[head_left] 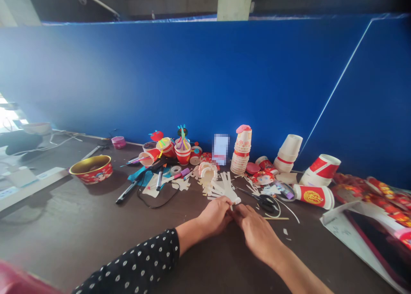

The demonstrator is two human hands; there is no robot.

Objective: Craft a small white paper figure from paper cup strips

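Observation:
My left hand (214,216) and my right hand (256,230) meet over the dark table (96,234), fingers curled together. Both pinch the near end of a white paper cup cut into strips (224,189), whose strips fan out away from me. Black-handled scissors (265,200) lie just beyond my right hand. My left arm wears a black sleeve with white dots.
A red and gold bowl (91,168) sits at left. Decorated red cups with straws (180,150), pens (159,179), tape and paper scraps lie behind. Stacked paper cups (241,150), tipped cups (313,195) and red packaging (382,200) stand at right. A blue partition (205,80) backs the table.

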